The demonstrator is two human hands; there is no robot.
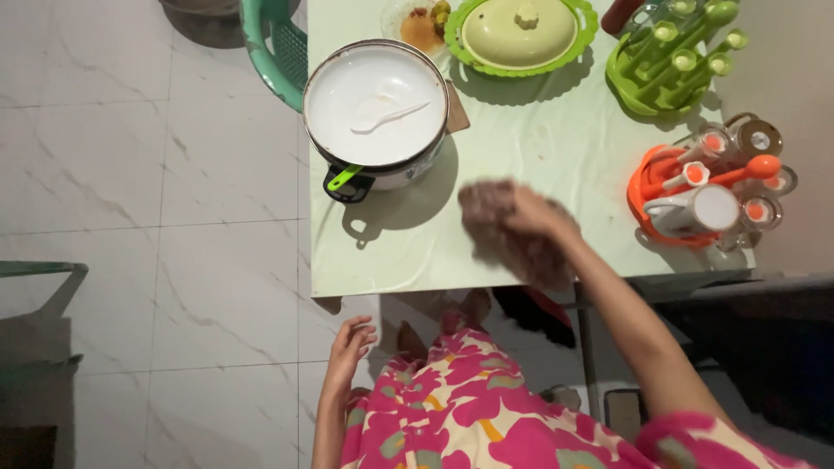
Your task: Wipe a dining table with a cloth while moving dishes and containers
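While the right hand (540, 215) clamps it, the brownish cloth (504, 234) looks crumpled and motion-blurred.

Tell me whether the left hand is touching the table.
Apart. The head view shows the left hand hanging open below the table edge, with bare floor tiles visible between them.

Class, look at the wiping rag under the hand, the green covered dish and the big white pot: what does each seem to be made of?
Rag: soft brownish cloth, crumpled under the right hand.
Covered dish: likely plastic, smooth, scalloped green rim.
Pot: probably metal, thin shiny rim; its white lid's material is unclear.
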